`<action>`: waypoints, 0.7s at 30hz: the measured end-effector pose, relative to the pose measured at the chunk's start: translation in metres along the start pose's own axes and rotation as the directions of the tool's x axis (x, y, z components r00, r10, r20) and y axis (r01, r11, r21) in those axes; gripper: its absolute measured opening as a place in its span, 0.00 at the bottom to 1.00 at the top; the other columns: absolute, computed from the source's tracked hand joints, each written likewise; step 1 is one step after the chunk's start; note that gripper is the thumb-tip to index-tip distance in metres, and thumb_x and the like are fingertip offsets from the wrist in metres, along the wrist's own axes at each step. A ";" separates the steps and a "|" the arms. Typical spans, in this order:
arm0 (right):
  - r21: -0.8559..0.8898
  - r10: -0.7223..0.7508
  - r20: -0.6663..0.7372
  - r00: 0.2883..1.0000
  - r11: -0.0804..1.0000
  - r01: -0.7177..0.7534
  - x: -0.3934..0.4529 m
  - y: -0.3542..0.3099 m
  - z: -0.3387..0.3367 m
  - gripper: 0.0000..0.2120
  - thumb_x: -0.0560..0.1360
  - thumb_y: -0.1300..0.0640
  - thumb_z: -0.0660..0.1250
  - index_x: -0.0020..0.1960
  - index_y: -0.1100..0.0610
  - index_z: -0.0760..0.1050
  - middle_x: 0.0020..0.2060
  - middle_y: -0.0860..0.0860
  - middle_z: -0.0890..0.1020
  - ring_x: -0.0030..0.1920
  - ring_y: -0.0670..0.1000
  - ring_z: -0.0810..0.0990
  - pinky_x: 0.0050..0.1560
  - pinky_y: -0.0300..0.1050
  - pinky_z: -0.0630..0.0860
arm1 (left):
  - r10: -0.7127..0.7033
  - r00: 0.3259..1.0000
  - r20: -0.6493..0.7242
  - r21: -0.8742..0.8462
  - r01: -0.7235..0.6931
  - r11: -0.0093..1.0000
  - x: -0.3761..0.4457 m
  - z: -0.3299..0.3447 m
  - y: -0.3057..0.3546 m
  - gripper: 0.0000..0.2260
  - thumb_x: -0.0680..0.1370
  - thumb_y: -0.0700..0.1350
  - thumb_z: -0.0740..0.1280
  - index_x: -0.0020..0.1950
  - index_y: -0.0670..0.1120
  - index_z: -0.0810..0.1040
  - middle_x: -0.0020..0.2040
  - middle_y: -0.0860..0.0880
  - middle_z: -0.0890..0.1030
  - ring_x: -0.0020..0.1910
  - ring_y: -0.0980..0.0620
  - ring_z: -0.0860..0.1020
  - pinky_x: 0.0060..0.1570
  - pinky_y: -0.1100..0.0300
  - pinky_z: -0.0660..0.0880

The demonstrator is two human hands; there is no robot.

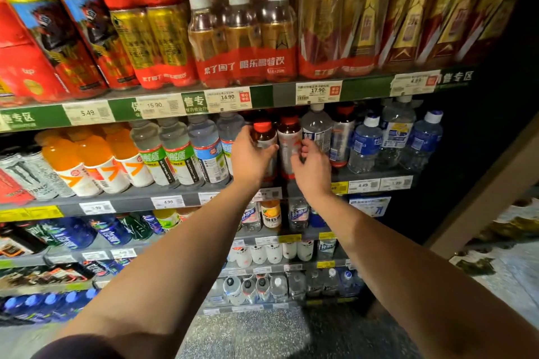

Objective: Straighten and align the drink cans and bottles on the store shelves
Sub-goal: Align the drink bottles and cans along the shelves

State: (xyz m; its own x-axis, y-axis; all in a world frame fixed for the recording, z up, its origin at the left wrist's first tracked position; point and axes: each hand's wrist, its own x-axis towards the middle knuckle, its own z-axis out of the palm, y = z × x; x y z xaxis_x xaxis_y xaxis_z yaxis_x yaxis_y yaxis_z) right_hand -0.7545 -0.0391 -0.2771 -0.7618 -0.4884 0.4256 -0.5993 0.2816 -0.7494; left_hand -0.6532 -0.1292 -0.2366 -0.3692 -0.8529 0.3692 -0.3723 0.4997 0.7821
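Gripping red-capped plastic bottles [264,140], both hands [250,159].

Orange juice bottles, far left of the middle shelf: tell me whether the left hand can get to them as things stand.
Probably yes. The orange juice bottles stand at the shelf's open front; nothing blocks them. The left hand must first release the red-capped bottle.
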 end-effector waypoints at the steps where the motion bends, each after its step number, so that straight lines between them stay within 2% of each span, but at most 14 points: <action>1: 0.002 0.001 0.002 1.000 1.000 -0.001 0.000 0.000 -0.001 0.13 0.77 0.55 0.65 0.60 0.59 0.77 0.47 0.55 0.84 0.46 0.54 0.83 0.45 0.50 0.80 | 0.010 1.000 -0.025 0.034 -0.010 0.999 -0.001 0.002 -0.001 0.21 0.67 0.47 0.78 0.56 0.45 0.76 0.52 0.46 0.80 0.53 0.46 0.78 0.52 0.52 0.75; 4: 0.022 0.001 -0.001 1.000 1.000 -0.001 -0.002 -0.002 -0.003 0.12 0.79 0.54 0.64 0.57 0.60 0.78 0.45 0.55 0.84 0.45 0.55 0.83 0.44 0.49 0.80 | -0.009 0.996 -0.084 0.064 0.014 0.998 -0.007 0.007 -0.001 0.23 0.68 0.49 0.77 0.60 0.46 0.77 0.52 0.46 0.75 0.53 0.47 0.75 0.54 0.54 0.74; 7: 0.045 0.022 0.020 1.000 0.999 -0.023 -0.004 -0.001 -0.003 0.11 0.79 0.53 0.65 0.56 0.58 0.78 0.45 0.54 0.84 0.44 0.54 0.83 0.44 0.52 0.81 | -0.091 0.989 -0.117 -0.063 0.084 0.994 -0.015 0.009 -0.005 0.23 0.69 0.47 0.78 0.60 0.47 0.75 0.52 0.49 0.79 0.52 0.52 0.78 0.55 0.55 0.75; 9: 0.049 0.036 0.042 0.998 0.998 -0.038 -0.004 0.000 -0.003 0.11 0.78 0.54 0.66 0.57 0.58 0.78 0.46 0.54 0.84 0.46 0.54 0.83 0.46 0.52 0.81 | -0.178 0.979 -0.101 -0.122 0.165 0.979 -0.018 0.009 -0.012 0.20 0.70 0.46 0.78 0.57 0.47 0.75 0.49 0.50 0.81 0.49 0.52 0.80 0.55 0.51 0.78; 12: 0.044 0.041 0.067 0.997 0.998 -0.044 -0.004 0.000 -0.004 0.13 0.77 0.55 0.66 0.59 0.59 0.77 0.48 0.54 0.85 0.49 0.53 0.83 0.49 0.50 0.81 | -0.220 0.975 -0.033 -0.127 0.214 0.969 -0.019 0.006 -0.023 0.17 0.71 0.44 0.77 0.57 0.45 0.77 0.46 0.49 0.82 0.47 0.51 0.81 0.52 0.49 0.79; 16: 0.071 0.093 0.153 0.984 0.992 -0.105 -0.008 0.001 -0.006 0.17 0.77 0.55 0.66 0.64 0.60 0.75 0.54 0.55 0.83 0.54 0.53 0.82 0.54 0.49 0.79 | -0.243 0.967 0.077 -0.181 0.253 0.950 -0.020 0.002 -0.029 0.20 0.73 0.39 0.74 0.64 0.44 0.77 0.47 0.49 0.82 0.48 0.52 0.81 0.55 0.51 0.79; 21: 0.084 0.168 0.228 0.959 0.978 -0.191 -0.018 -0.002 -0.013 0.20 0.78 0.53 0.67 0.68 0.59 0.73 0.56 0.54 0.82 0.55 0.50 0.81 0.55 0.42 0.76 | -0.166 0.985 0.044 -0.208 0.171 0.963 -0.034 0.003 -0.019 0.12 0.73 0.38 0.72 0.56 0.44 0.78 0.43 0.52 0.80 0.44 0.53 0.80 0.51 0.55 0.79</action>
State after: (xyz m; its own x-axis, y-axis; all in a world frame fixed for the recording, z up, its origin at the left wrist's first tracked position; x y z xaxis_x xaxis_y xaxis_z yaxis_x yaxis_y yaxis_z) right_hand -0.7428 -0.0204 -0.2765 -0.7749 -0.6097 0.1666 -0.4198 0.2994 -0.8568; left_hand -0.6367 -0.1091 -0.2652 -0.3393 -0.9164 0.2124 -0.2442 0.3038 0.9209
